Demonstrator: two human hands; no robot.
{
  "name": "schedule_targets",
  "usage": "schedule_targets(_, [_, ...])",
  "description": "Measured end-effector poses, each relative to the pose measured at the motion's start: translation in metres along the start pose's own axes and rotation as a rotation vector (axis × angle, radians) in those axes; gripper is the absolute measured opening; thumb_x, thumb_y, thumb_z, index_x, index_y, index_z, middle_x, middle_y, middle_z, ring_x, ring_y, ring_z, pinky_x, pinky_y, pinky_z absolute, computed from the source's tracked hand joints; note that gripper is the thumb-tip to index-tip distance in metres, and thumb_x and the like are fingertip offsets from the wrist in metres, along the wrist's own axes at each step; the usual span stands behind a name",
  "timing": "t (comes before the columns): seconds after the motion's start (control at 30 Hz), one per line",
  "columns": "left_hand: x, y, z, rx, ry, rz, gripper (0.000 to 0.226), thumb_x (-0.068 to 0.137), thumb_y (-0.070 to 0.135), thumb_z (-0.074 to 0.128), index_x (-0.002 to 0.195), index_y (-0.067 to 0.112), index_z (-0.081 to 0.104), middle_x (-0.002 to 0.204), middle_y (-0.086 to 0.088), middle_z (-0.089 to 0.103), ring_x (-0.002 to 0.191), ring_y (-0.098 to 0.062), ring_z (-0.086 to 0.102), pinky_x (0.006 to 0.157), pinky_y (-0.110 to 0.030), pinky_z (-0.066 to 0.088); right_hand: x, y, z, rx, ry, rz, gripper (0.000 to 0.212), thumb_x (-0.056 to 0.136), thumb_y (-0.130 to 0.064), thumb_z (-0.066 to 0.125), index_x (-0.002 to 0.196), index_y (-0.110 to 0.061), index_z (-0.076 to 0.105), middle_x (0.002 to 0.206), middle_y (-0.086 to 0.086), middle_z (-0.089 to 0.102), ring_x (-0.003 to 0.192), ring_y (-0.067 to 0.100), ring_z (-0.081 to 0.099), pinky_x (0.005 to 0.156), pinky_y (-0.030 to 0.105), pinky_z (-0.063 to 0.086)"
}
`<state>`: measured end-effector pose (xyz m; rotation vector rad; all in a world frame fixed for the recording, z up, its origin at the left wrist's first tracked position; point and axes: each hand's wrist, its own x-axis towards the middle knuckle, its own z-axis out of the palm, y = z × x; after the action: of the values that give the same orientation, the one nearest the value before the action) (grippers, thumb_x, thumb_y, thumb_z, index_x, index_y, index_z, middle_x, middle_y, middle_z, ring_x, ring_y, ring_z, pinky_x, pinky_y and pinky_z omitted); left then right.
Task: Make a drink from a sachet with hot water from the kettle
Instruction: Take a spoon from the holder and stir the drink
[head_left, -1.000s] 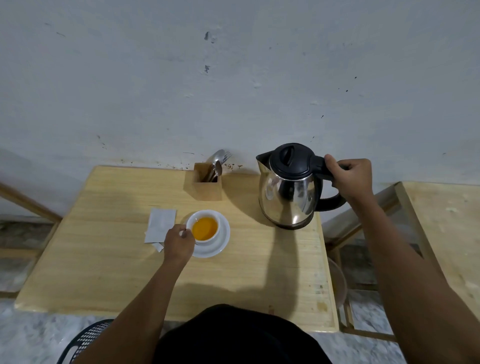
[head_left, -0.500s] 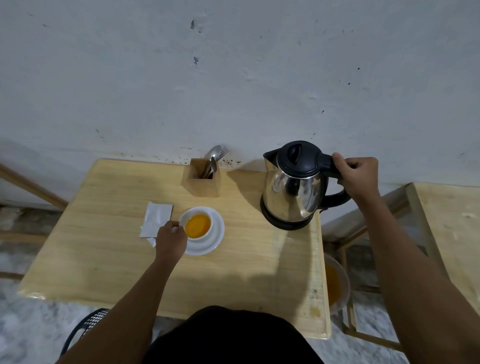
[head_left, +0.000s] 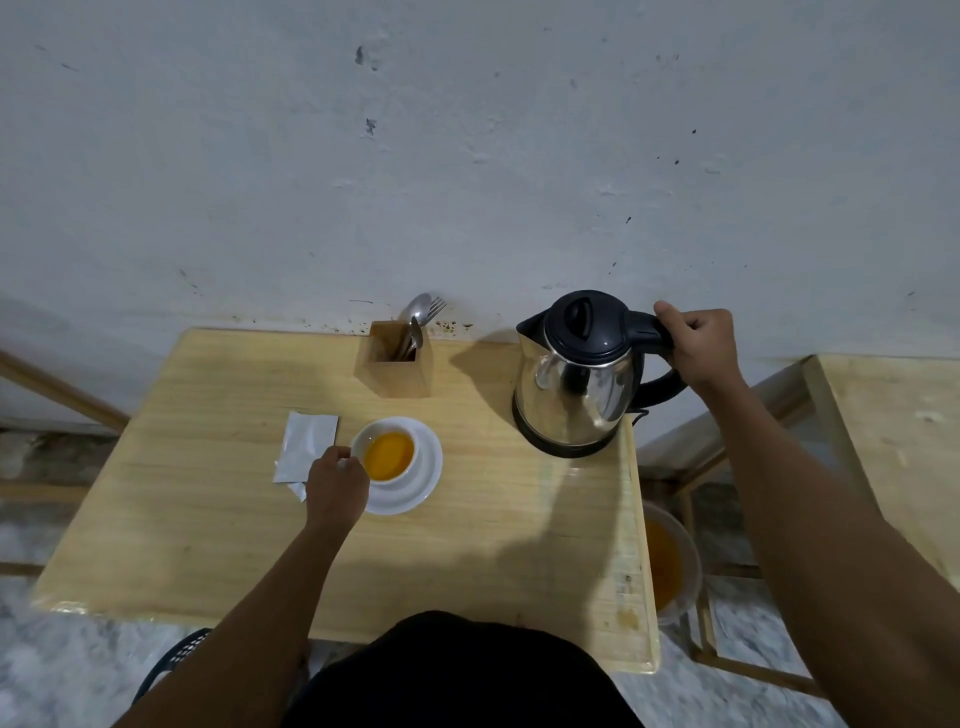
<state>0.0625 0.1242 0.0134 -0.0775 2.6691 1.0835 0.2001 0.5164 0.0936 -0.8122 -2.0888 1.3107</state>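
A white cup of orange liquid stands on a white saucer in the middle of the wooden table. My left hand holds the cup at its left side, where the handle is hidden by my fingers. A steel kettle with a black lid stands upright on the table at the back right. My right hand grips its black handle. A white sachet lies flat to the left of the cup, partly under my left hand.
A wooden holder with a spoon and fork stands at the back by the wall. A bowl of orange liquid sits low beyond the table's right edge. Another wooden table is at the right.
The kettle has gone from tilted and lifted to upright, standing on the table at the back right. My left hand stays at the cup.
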Motion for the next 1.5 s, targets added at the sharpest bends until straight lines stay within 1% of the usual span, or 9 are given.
schedule_targets(0.13, [-0.001, -0.001, 0.0, 0.008, -0.003, -0.003, 0.026, 0.092, 0.006, 0.042, 0.105, -0.005, 0.062, 0.1, -0.024, 0.067, 0.091, -0.035, 0.06, 0.079, -0.039, 0.047, -0.007, -0.002, 0.005, -0.063, 0.078, -0.017, 0.064, 0.09, -0.045, 0.051, 0.045, 0.001, 0.046, 0.043, 0.022, 0.038, 0.045, 0.022, 0.036, 0.052, 0.029, 0.029])
schedule_targets(0.27, [-0.001, -0.001, 0.0, 0.005, -0.019, -0.009, 0.027, 0.092, 0.007, 0.042, 0.106, -0.005, 0.061, 0.098, -0.023, 0.066, 0.085, -0.03, 0.057, 0.075, -0.034, 0.043, -0.023, -0.005, 0.017, -0.109, 0.242, 0.025, 0.048, 0.097, -0.043, 0.043, 0.059, -0.015, 0.051, 0.057, 0.001, 0.044, 0.055, 0.013, 0.04, 0.055, 0.029, 0.033])
schedule_targets(0.37, [-0.001, -0.001, -0.003, -0.005, -0.039, -0.001, 0.025, 0.091, 0.006, 0.043, 0.102, -0.005, 0.062, 0.095, -0.022, 0.066, 0.085, -0.03, 0.057, 0.074, -0.033, 0.041, -0.037, -0.013, 0.03, -0.183, 0.364, 0.034, 0.035, 0.097, -0.043, 0.042, 0.096, -0.017, 0.065, 0.096, 0.0, 0.059, 0.088, 0.011, 0.053, 0.082, 0.038, 0.049])
schedule_targets(0.53, [-0.002, 0.0, -0.009, -0.031, -0.083, -0.015, 0.023, 0.09, 0.007, 0.045, 0.098, -0.003, 0.064, 0.087, -0.013, 0.063, 0.083, -0.028, 0.057, 0.073, -0.032, 0.04, -0.069, -0.047, 0.068, -0.33, 0.556, -0.241, 0.019, 0.087, -0.026, 0.061, 0.102, -0.017, 0.069, 0.108, 0.004, 0.058, 0.103, 0.019, 0.053, 0.1, 0.044, 0.039])
schedule_targets(0.7, [0.009, -0.003, -0.022, -0.061, -0.196, -0.041, 0.013, 0.087, 0.013, 0.054, 0.084, 0.011, 0.066, 0.083, -0.012, 0.068, 0.087, -0.034, 0.065, 0.082, -0.045, 0.054, -0.098, -0.081, 0.134, -0.278, 0.237, -0.632, 0.014, 0.085, -0.017, 0.06, 0.09, -0.013, 0.073, 0.089, 0.002, 0.066, 0.083, 0.017, 0.058, 0.077, 0.032, 0.045])
schedule_targets(0.83, [0.016, -0.002, -0.033, -0.092, -0.286, -0.055, 0.018, 0.089, 0.013, 0.057, 0.073, 0.019, 0.062, 0.081, -0.015, 0.068, 0.079, -0.031, 0.066, 0.081, -0.043, 0.055, -0.101, -0.084, 0.186, -0.151, -0.268, -0.137, 0.018, 0.092, -0.034, 0.054, 0.097, -0.024, 0.069, 0.093, -0.01, 0.065, 0.08, 0.007, 0.059, 0.075, 0.032, 0.053])
schedule_targets(0.97, [0.024, -0.003, -0.039, -0.118, -0.357, -0.066, 0.013, 0.092, 0.013, 0.056, 0.095, 0.006, 0.067, 0.088, -0.013, 0.067, 0.07, -0.021, 0.065, 0.067, -0.03, 0.053, -0.079, -0.074, 0.223, -0.042, -0.426, 0.275, 0.02, 0.09, -0.041, 0.055, 0.101, -0.025, 0.063, 0.103, -0.006, 0.064, 0.092, 0.011, 0.06, 0.083, 0.035, 0.053])
schedule_targets(1.13, [0.03, -0.002, -0.045, -0.145, -0.428, -0.09, 0.013, 0.092, 0.013, 0.058, 0.098, 0.006, 0.067, 0.086, -0.011, 0.066, 0.067, -0.019, 0.064, 0.066, -0.027, 0.055, -0.055, -0.063, 0.257, 0.04, -0.357, 0.432, 0.019, 0.088, -0.034, 0.065, 0.101, -0.025, 0.055, 0.09, -0.005, 0.06, 0.084, 0.015, 0.06, 0.065, 0.025, 0.047])
schedule_targets(1.5, [0.045, -0.009, -0.053, -0.135, -0.533, -0.055, 0.021, 0.09, 0.018, 0.062, 0.107, 0.008, 0.067, 0.093, -0.008, 0.069, 0.071, -0.02, 0.068, 0.068, -0.03, 0.057, -0.039, -0.063, 0.294, -0.15, -0.065, 0.463, 0.017, 0.088, -0.038, 0.063, 0.097, -0.024, 0.068, 0.085, -0.007, 0.065, 0.08, 0.015, 0.061, 0.07, 0.028, 0.047])
